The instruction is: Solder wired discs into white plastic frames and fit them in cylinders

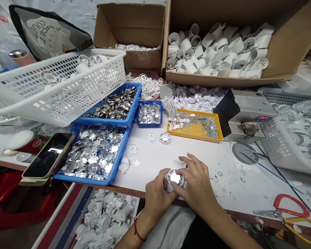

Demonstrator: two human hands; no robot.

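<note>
My left hand (157,193) wraps round a small white plastic cylinder (169,187) at the table's front edge. A shiny metal disc (175,176) lies in its open, ringed top. From the other side my right hand (198,178) grips the same cylinder with thumb and index finger, its other fingers raised. The thumb tips partly cover the rim, and the lower part of the cylinder is hidden. Beyond my hands, a white ringed part (165,137) and two flat white rings, one of them nearer the left (132,149), lie on the table.
Leftward are blue trays of metal discs (90,152) and metal caps (116,105), a phone (48,155) and a white basket (67,93). A yellow tray (197,136), a metal machine (251,103) and scissors (277,212) are rightward. Behind stands a carton of white cylinders (287,58).
</note>
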